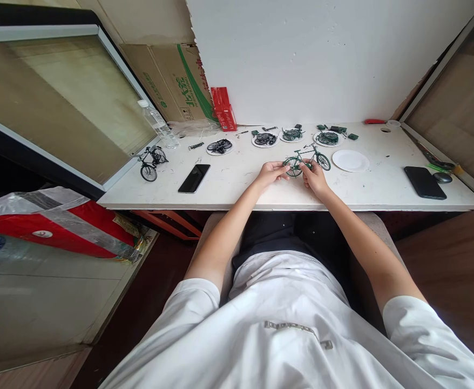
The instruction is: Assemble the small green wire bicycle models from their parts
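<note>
A dark green model bicycle [323, 161] is held upright just above the white table, its handlebars toward the right. My left hand [272, 174] pinches the rear wheel from the left. Around the pedal area, my right hand [315, 177] grips the bicycle with thumb and fingers, which hide part of its lower frame. Just right of the bicycle lies a white paper plate [351, 161]. Behind it, paper plates hold small bicycle parts: green parts [328, 139], more green parts [292, 134] and dark parts [265, 139].
A black model bicycle [151, 162] stands at the left, near a plastic bottle [160, 127]. Phones lie at the left [194, 178] and right [425, 182]. Black parts [219, 146] rest on another plate. A red box [223, 109] and a white board [326, 59] stand behind.
</note>
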